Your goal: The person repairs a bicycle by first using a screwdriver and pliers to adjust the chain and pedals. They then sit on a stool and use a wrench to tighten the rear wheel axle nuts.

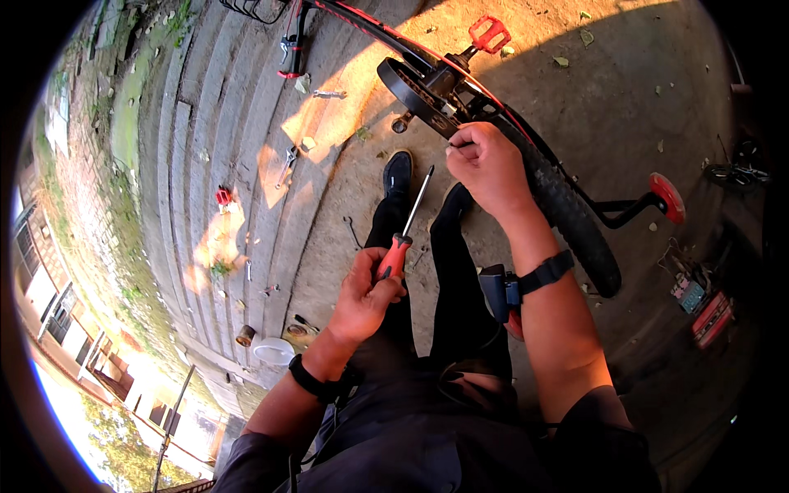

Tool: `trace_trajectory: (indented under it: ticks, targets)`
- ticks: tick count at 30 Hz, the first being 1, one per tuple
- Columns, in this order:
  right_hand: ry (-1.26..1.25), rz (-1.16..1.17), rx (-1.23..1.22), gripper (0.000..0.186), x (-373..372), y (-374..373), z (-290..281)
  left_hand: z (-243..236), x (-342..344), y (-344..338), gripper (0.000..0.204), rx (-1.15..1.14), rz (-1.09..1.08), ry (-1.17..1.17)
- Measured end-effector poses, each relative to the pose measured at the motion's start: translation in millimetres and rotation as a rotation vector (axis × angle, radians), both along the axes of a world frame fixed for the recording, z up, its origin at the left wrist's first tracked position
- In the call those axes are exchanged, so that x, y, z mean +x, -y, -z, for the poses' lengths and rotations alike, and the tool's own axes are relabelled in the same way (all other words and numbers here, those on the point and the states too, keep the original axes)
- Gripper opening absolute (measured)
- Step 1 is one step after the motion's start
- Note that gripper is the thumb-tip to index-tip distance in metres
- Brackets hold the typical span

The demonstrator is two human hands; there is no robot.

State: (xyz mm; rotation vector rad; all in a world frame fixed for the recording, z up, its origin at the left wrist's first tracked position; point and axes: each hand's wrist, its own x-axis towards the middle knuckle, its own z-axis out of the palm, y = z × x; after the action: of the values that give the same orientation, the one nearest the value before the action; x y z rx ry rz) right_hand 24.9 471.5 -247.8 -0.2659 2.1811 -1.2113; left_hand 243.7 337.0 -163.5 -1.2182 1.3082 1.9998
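My left hand (pixel 368 297) is closed round the red-and-black handle of a screwdriver (pixel 394 260), its metal shaft pointing up toward the bicycle. My right hand (pixel 483 164) has its fingers pinched just below the black chainring guard (pixel 402 87) of a black-and-red bicycle (pixel 386 33); whatever is between the fingertips is too hidden to name. A red pedal (pixel 488 34) sticks up from the crank. Under and beside my right forearm runs a black tyre (pixel 590 255), and a training wheel (pixel 666 197) with a red rim juts out on the right.
Concrete steps (pixel 193 131) on the left hold wrenches (pixel 287 167), a loose red pedal (pixel 223 197), a can (pixel 245 335) and a white tub (pixel 274 352). Another wrench (pixel 352 232) lies near my shoes (pixel 397 174). A tool case (pixel 708 320) is at the right.
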Motion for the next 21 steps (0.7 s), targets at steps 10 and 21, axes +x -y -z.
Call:
trace_trajectory:
  ticks: [10,21]
  targets:
    - [-0.006,0.16,-0.128,0.016,7.9,-8.5,-7.2,-1.7,-6.3,5.8,0.033,-0.006,0.037,-0.001]
    - [0.829,0.355,-0.396,0.009,67.8,-73.8,-90.7,-17.6,-29.0,2.5,0.038,0.229,0.141,-0.116]
